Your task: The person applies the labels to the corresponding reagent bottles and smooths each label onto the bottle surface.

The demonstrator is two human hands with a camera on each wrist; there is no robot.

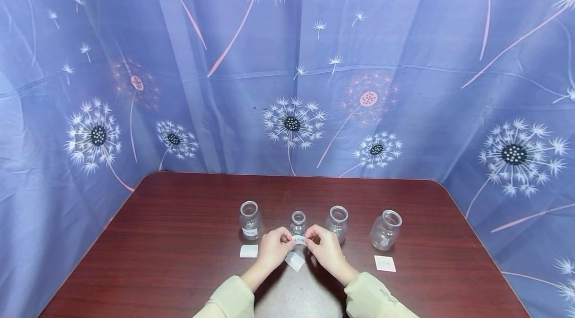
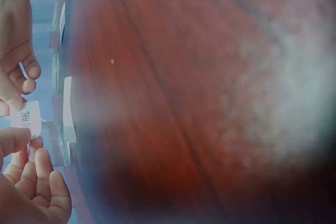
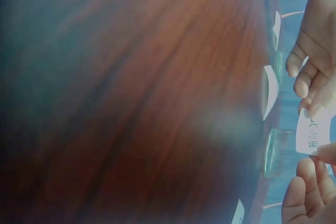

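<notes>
Between my two hands a small white label (image 1: 299,240) with dark handwriting is held stretched sideways, its bottom edge bowed. My left hand (image 1: 272,248) pinches its left end with thumb and finger; my right hand (image 1: 327,249) pinches its right end. Just behind the label stands a small clear glass jar (image 1: 298,219), its lower part hidden; whether the label touches it I cannot tell. In the left wrist view, the label (image 2: 31,118) shows its writing between the thumbs. A piece of white paper (image 1: 295,260) lies on the table below the hands.
A glass jar (image 1: 250,210) with a white label stands left, white paper (image 1: 248,251) before it. Right of the small jar are another jar (image 1: 338,218), partly behind my right hand, and a jar (image 1: 386,230) with white paper (image 1: 385,263) before it. Blue curtain (image 1: 251,108) surrounds the table.
</notes>
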